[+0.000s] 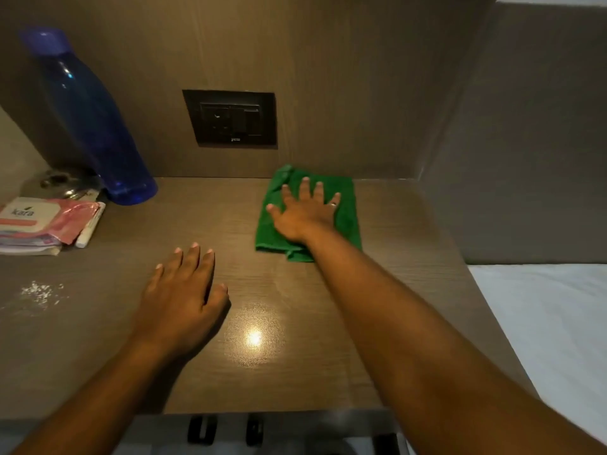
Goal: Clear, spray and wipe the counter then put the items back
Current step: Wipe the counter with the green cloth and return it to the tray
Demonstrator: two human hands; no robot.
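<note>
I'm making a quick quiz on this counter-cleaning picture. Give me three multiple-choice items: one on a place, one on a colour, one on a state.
1. Where does the bottle stand?
A. back left of the counter
B. front right edge
C. on the cloth

2. What colour is the cloth?
A. white
B. green
C. red

3. How is the right hand on the cloth?
A. fisted around it
B. pinching one corner
C. flat, fingers spread

Answers: 1 A, it stands by the back wall behind the wipes pack. 2 B, it is plainly green against the brown counter. 3 C, the palm lies open on top, while the left hand rests on bare counter.
</note>
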